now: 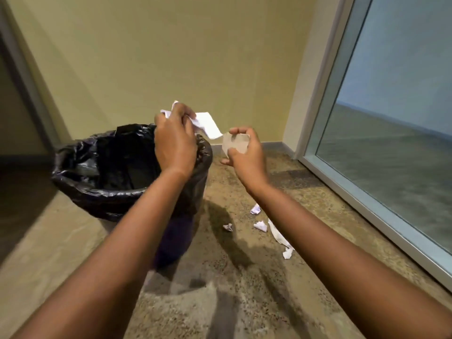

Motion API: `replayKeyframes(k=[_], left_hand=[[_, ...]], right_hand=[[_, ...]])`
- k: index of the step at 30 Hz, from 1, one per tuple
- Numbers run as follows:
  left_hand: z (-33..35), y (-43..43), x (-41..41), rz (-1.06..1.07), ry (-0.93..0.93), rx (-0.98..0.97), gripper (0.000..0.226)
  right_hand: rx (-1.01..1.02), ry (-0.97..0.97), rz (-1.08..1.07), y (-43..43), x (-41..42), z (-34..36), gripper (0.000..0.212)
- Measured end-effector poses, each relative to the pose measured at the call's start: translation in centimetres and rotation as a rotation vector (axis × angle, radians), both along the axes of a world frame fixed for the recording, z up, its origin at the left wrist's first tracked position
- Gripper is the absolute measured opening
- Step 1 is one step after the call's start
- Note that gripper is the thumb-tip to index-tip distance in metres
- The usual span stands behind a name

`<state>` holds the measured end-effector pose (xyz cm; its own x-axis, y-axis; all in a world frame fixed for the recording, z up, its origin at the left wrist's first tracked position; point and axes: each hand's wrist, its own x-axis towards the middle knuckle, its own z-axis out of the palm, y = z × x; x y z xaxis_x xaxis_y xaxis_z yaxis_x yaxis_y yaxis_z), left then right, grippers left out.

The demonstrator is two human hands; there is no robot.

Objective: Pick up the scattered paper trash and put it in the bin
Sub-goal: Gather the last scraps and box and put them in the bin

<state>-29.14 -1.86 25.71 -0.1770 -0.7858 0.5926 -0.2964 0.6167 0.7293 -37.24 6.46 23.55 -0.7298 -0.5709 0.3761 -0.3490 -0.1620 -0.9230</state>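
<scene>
A round bin (80,187) lined with a black plastic bag stands on the floor at the left. My left hand (175,140) is over the bin's right rim, closed on crumpled white paper (208,124) that sticks out to the right. My right hand (247,151) is just right of the bin, above the floor, gripping a greyish paper scrap (236,143). Several white paper scraps lie on the floor below my right forearm: one (255,209), a small one (228,227), another (260,225) and a long strip (281,239).
The bin stands near a yellow wall (171,57). A tall glass window with a grey frame (367,211) runs along the right. A dark doorway (14,118) is at the left. The speckled floor (232,302) stretches toward me.
</scene>
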Motion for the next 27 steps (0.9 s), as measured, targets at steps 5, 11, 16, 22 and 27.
replayKeyframes(k=[5, 11, 16, 22, 27], left_hand=[[0.0, -5.3, 5.4, 0.229, -0.241, 0.184, 0.027], [-2.4, -7.2, 8.0, 0.222, -0.506, 0.548, 0.035], [-1.5, -4.1, 5.6, 0.202, -0.473, 0.420, 0.039], [-3.4, 1.8, 0.6, 0.055, -0.501, -0.093, 0.038], [-7.5, 7.3, -3.0, -0.253, -0.675, -0.329, 0.040]], right_hand=[[0.150, -0.029, 0.128, -4.8, 4.0, 2.5, 0.039], [0.384, -0.097, 0.208, -7.1, 5.5, 2.3, 0.060], [0.284, 0.005, 0.124, -6.0, 4.2, 0.5, 0.047], [0.235, 0.165, -0.083, 0.5, -0.3, -2.7, 0.030], [0.437, 0.175, -0.239, 6.9, -4.8, -7.7, 0.027]])
